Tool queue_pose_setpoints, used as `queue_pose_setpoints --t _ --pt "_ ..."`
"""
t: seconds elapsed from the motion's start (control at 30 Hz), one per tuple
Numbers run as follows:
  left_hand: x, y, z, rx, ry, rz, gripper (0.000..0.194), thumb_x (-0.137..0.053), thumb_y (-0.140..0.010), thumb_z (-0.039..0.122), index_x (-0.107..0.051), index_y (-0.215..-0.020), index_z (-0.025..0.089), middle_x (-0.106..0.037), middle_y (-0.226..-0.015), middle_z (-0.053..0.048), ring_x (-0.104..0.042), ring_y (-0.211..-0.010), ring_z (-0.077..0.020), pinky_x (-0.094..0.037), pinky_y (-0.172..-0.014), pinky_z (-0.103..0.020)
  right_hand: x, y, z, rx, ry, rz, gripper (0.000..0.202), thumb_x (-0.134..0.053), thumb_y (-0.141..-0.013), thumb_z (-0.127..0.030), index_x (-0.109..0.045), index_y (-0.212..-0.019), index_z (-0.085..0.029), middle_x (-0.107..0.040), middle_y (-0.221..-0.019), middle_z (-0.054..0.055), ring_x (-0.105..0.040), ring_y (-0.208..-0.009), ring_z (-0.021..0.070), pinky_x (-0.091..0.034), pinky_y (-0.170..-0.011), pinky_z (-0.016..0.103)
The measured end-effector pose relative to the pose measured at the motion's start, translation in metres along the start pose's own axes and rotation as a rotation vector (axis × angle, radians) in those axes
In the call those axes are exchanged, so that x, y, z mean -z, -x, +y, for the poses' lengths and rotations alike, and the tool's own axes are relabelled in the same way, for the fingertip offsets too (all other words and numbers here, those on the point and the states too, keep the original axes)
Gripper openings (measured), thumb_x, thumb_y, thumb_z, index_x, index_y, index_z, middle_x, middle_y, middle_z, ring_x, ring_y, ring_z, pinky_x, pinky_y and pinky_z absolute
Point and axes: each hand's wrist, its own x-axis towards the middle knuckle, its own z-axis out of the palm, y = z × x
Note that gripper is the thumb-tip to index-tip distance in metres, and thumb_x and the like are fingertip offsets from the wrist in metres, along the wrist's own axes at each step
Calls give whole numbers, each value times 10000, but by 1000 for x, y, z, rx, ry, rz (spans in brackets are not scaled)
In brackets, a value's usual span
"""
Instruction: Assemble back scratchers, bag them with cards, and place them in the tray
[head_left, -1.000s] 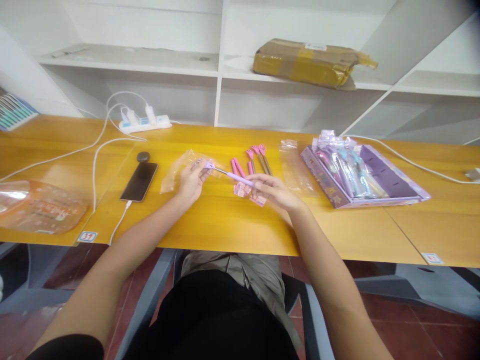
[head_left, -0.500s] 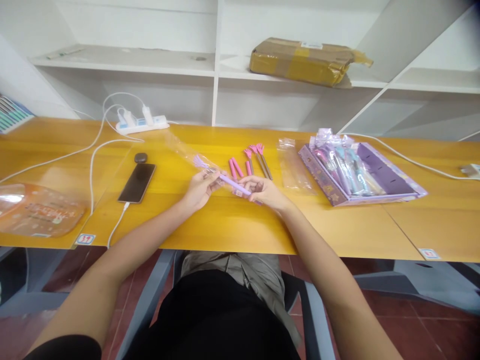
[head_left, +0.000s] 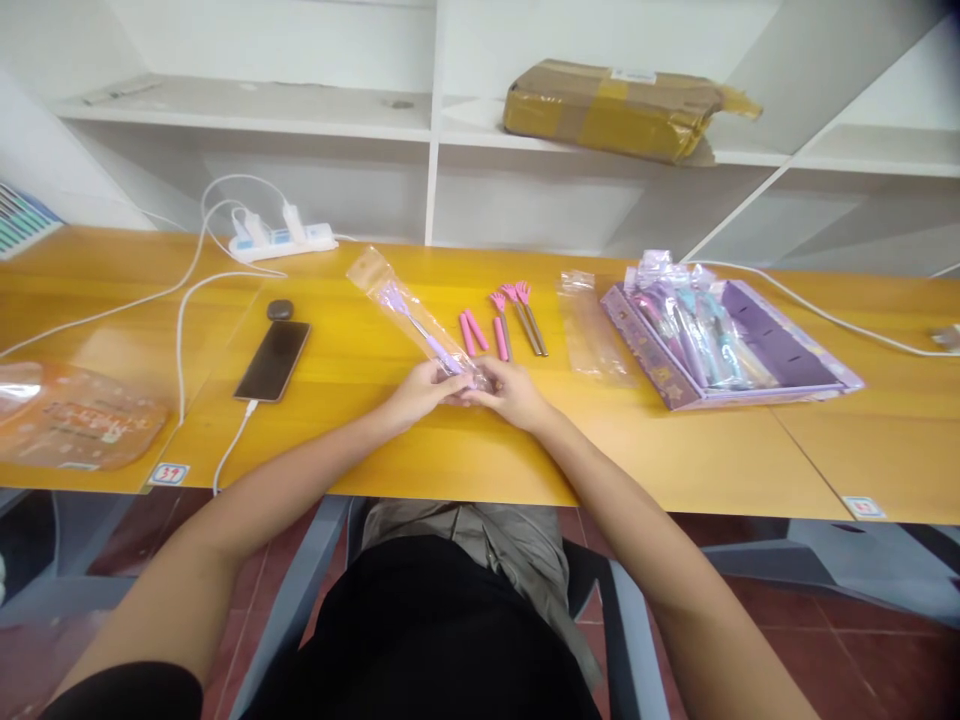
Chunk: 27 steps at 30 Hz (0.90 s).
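Note:
A purple back scratcher (head_left: 442,353) with a hand-shaped head lies inside a clear plastic bag (head_left: 369,270), slanting up to the left. My left hand (head_left: 424,395) closes on the bagged scratcher near its handle end. My right hand (head_left: 517,393) pinches the lower end of the same bag, fingertips almost meeting the left ones. Just beyond my hands are loose pink handle tubes (head_left: 472,332) and pink-headed scratcher pieces (head_left: 529,318) with metal rods. To their right rests a flat clear bag (head_left: 592,335).
At the right, a purple display box (head_left: 787,390) holds several bagged items. A phone (head_left: 274,362) on a white cable, a dark small case (head_left: 280,310) and a power strip (head_left: 281,243) are at the left. An orange pouch (head_left: 82,420) lies far left; a taped carton (head_left: 607,110) sits on the shelf.
The scratcher has slid deeper into the bag, and its metal rod now shows. My left hand has shifted down and right along it; both hands are closer together at the lower end.

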Motion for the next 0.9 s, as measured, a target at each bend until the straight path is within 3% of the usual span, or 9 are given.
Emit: queue_pose_setpoints --t 0.1,0.17,0.23,0.3,0.4,0.57,0.77,0.9 --pt "1 -3 -2 -16 52 49 635 -904 -846 679 -758 -1094 112 -841 -1037 -137 -797 -861 -210 -661 -828 -351 6 0 -3 22 5 -48 686 -774 -916 -816 -755 -1236 -209 -713 -798 16 -556 -636 176 -436 -626 303" --pt "3 -4 -3 -51 43 110 616 -918 -838 659 -751 -1094 124 -838 -1038 -119 -787 -847 -202 -656 -796 -334 11 2 -4 57 -20 -46 674 -653 -1002 -820 -747 -1273 -210 -726 -832 34 -603 -671 193 -470 -659 317" --pt "5 -5 -1 -67 45 170 584 -926 -845 622 -740 -1114 138 -836 -1030 -99 -784 -833 -195 -655 -780 -326 15 3 -4 65 -62 -4 638 -464 -1117 -759 -733 -1309 -213 -710 -827 36 -616 -665 192 -488 -677 329" --pt "7 -5 2 -62 55 200 553 -912 -872 598 -730 -1121 140 -831 -1012 -90 -782 -804 -185 -655 -772 -323 17 5 -3 35 -90 64 569 -393 -1171 -669 -706 -1331 -221 -666 -785 13 -587 -623 177 -480 -658 324" --pt "10 -5 6 -51 40 209 515 -879 -911 585 -718 -1088 129 -820 -1012 -92 -779 -778 -168 -648 -748 -305 19 4 0 19 -71 129 404 -552 -1146 -568 -641 -1360 -236 -631 -803 -17 -572 -628 156 -469 -637 296" --pt "9 -6 3 -43 -59 216 446 -805 -992 564 -664 -1048 145 -790 -876 -53 -748 -640 -136 -558 -616 -241 21 2 -3 133 -4 117 444 -805 -1013 -480 -652 -1364 -255 -629 -939 -9 -507 -608 114 -474 -609 283" --pt "9 -7 -1 -51 -122 199 415 -810 -998 518 -653 -1135 158 -808 -930 -52 -740 -618 -125 -546 -601 -238 25 1 -15 300 30 118 240 -846 -997 -497 -847 -984 -257 -646 -953 57 -565 -747 174 -488 -629 326" --pt "12 -7 -4 -25 -225 80 488 -840 -949 592 -679 -1038 140 -790 -852 -63 -750 -669 -149 -562 -640 -252 24 1 -17 292 -16 120 224 -877 -974 -486 -869 -946 -264 -656 -970 59 -597 -794 181 -500 -641 325"
